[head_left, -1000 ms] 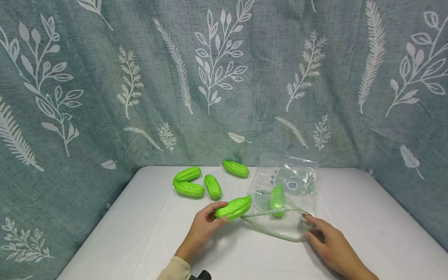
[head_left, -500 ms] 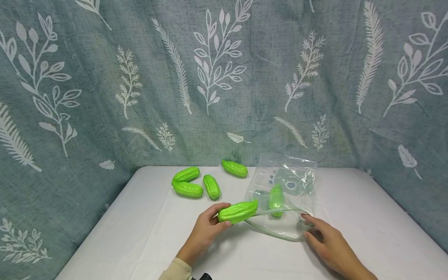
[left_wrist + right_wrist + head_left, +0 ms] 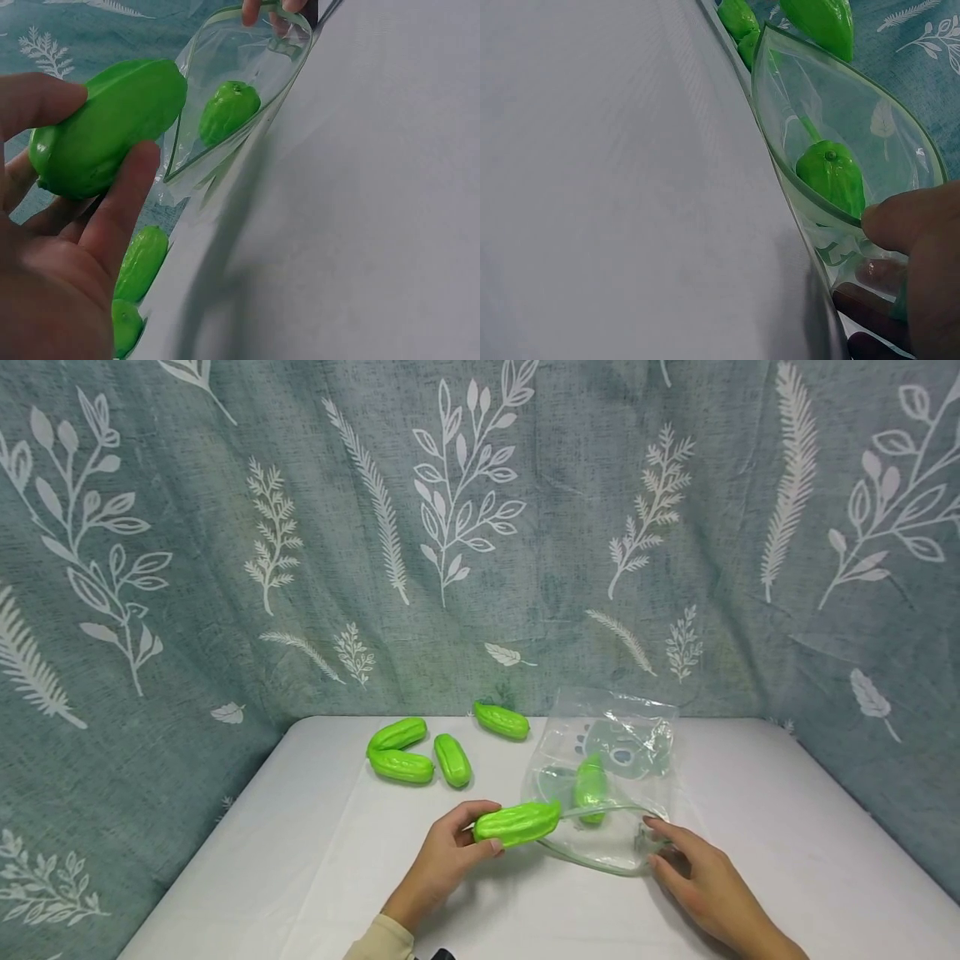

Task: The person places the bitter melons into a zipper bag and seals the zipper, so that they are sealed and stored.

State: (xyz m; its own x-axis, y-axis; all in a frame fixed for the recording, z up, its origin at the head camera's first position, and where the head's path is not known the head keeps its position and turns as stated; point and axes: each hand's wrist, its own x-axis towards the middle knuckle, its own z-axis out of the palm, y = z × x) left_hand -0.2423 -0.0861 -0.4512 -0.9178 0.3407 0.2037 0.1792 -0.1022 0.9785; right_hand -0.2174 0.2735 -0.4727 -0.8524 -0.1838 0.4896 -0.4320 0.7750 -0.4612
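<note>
My left hand [image 3: 444,858] holds a bright green, ridged bitter melon [image 3: 517,824] between thumb and fingers, its pointed tip at the left end of the bag's mouth. The clear zip bag [image 3: 558,714] lies on the table with its green-edged mouth spread toward me. Inside it rests another bitter melon [image 3: 831,176], seen end-on in the right wrist view. At the mouth's right corner, my right hand [image 3: 708,885] pinches the bag's rim, with the thumb [image 3: 889,221] on the edge in the right wrist view. In the left wrist view the held melon [image 3: 112,124] overlaps the bag's rim.
Several more melons lie left of the bag: two touching at one end, one [image 3: 401,766] of them nearer me, a third [image 3: 453,761] beside them, and another [image 3: 502,721] near the back edge. A leaf-patterned curtain [image 3: 360,527] hangs behind the white table [image 3: 247,877].
My left hand has carried its melon slightly right and toward me, turning its tip from up-right to nearly level at the bag's mouth. The right hand keeps its place on the rim.
</note>
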